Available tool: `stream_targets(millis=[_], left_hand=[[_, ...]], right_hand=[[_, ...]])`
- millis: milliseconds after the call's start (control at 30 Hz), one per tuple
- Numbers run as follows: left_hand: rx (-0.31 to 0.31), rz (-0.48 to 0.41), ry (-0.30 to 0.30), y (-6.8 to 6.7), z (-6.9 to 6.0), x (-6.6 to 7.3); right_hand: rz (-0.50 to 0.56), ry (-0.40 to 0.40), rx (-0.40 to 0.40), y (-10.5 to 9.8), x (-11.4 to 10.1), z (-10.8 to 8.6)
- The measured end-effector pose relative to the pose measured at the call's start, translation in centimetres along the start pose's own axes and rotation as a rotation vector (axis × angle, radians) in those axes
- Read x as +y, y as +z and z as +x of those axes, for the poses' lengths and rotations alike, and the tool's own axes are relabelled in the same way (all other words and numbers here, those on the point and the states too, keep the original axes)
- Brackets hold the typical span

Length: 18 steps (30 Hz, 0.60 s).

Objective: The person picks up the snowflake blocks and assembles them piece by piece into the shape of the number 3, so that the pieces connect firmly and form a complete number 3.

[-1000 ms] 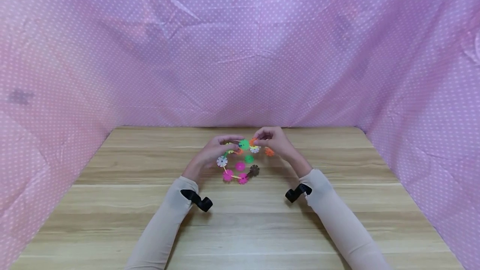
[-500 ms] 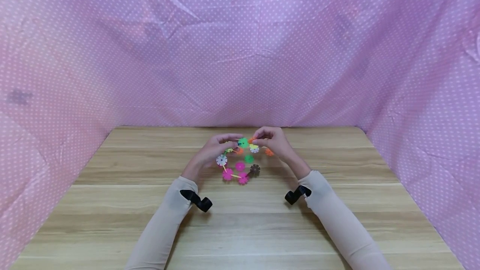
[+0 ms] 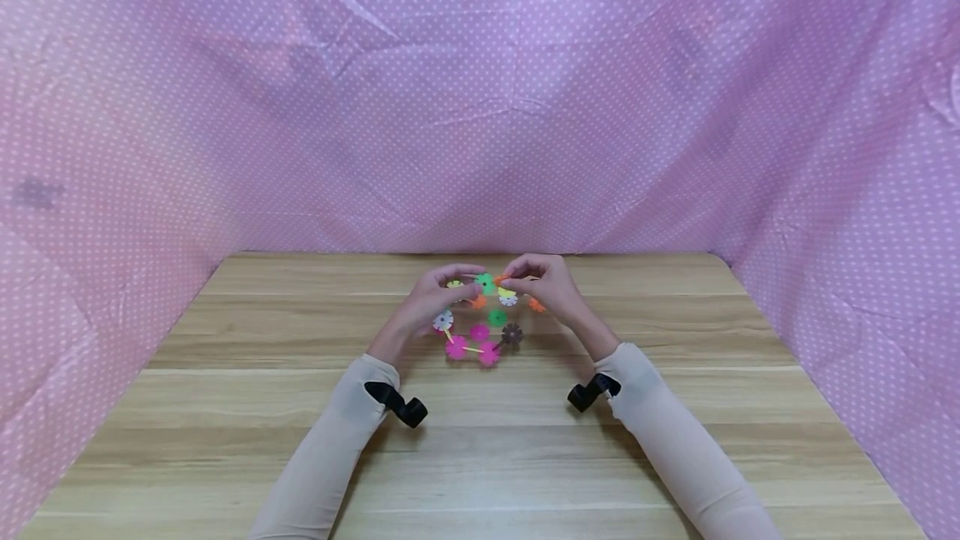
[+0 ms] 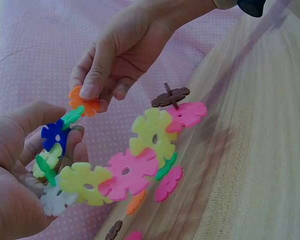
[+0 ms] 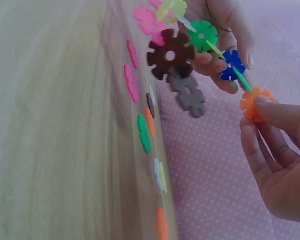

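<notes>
A chain of slotted plastic snowflake discs hangs between the hands. My left hand [image 3: 431, 298] holds it near the blue disc [image 4: 52, 136], with fingers curled about that part. My right hand [image 3: 551, 286] pinches an orange disc [image 5: 248, 105] between thumb and fingers. The orange disc meets the edge of a green disc [image 4: 72, 116] next to the blue one; how firmly they join I cannot tell. From the left hand the chain runs through white, yellow and pink discs [image 4: 127, 174] to brown discs [image 5: 170, 54] at its loose end.
Loose discs lie on the wooden table [image 3: 480, 457] under the chain, among them green [image 3: 497, 318], pink [image 3: 479, 332] and orange [image 3: 536, 305]. A polka-dot cloth [image 3: 480, 107] hangs behind the table. Each wrist wears a black camera mount [image 3: 397, 402].
The right hand has shifted slightly left, keeping its pinch on the orange disc. The chain's lower end has risen a little and its brown disc has swung slightly right.
</notes>
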<state>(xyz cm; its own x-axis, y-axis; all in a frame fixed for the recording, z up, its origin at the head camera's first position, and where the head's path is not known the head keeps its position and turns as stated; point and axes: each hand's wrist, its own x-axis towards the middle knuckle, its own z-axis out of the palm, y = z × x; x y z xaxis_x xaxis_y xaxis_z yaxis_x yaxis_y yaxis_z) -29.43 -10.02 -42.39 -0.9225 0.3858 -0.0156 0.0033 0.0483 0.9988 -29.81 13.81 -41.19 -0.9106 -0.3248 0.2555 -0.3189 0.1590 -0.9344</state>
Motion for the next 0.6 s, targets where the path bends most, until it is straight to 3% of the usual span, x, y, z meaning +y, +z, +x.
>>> stream_targets(millis=[333, 600], left_hand=[[0.054, -0.027, -0.016, 0.37, -0.14, 0.68], [0.051, -0.020, -0.010, 0.49, -0.26, 1.02]], right_hand=[[-0.049, -0.086, -0.063, 0.11, -0.42, -0.01], [-0.060, -0.165, -0.112, 0.25, -0.70, -0.10]])
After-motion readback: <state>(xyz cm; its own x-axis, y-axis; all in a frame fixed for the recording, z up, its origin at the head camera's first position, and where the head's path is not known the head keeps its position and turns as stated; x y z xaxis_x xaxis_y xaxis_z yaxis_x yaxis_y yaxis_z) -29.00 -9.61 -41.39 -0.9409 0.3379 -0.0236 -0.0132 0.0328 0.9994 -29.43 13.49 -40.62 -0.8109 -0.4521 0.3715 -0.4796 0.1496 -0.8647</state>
